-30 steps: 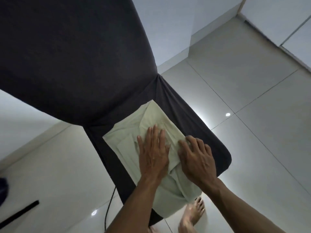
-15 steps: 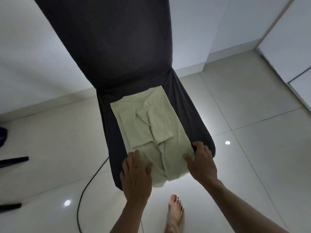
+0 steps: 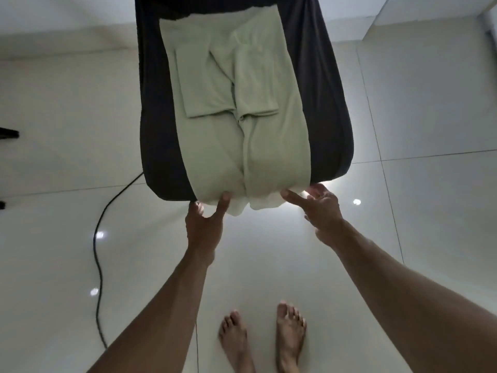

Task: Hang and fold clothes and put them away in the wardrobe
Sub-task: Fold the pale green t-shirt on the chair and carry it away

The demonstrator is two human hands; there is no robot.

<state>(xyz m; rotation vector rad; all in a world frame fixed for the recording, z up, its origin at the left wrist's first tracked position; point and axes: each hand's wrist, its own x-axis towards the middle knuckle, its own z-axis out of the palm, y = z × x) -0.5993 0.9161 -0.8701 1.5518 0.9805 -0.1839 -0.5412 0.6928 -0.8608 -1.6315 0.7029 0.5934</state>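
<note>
Folding step: our left hand [image 3: 205, 220] and right hand [image 3: 321, 208] pinch the green shirt's [image 3: 236, 109] near hem; next, we fold it far.

Home: tiled floor [image 3: 430, 238], bare feet [image 3: 290, 335]
</note>
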